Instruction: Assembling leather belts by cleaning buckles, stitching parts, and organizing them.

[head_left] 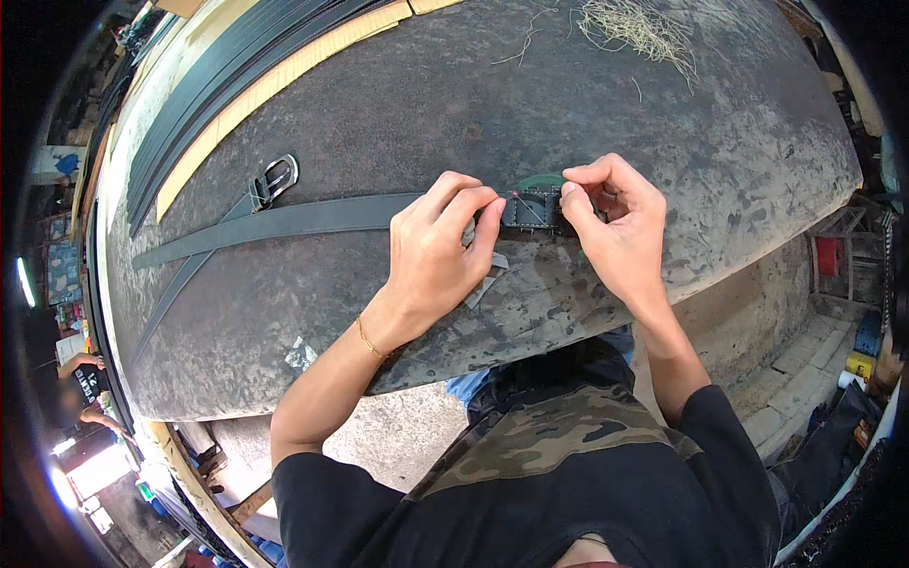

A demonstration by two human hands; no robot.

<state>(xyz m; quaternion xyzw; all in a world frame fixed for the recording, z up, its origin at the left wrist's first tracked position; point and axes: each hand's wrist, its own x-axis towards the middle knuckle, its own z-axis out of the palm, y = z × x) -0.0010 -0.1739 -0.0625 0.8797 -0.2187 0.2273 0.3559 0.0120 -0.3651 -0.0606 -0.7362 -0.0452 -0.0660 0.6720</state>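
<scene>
A dark leather belt (312, 216) runs across the worn black work surface, its right end between my two hands. Pale stitching and short thread ends show along that stitched end (532, 210). My left hand (440, 241) rests over the strap, thumb and index finger pinched together beside the stitching; what is in the pinch is too small to tell. At the other side of the stitched part, my right hand (620, 222) has its thumb and index finger closed, also on something unclear. Behind the stitching lies a green curved piece (542, 181), partly covered.
A silver buckle (282, 176) on a thin dark strap lies at the left. Long black strips (222, 85) lie by a cardboard edge (275, 80) at the far left. Loose pale threads (639, 33) are heaped at the back. Another person (85, 386) is far left.
</scene>
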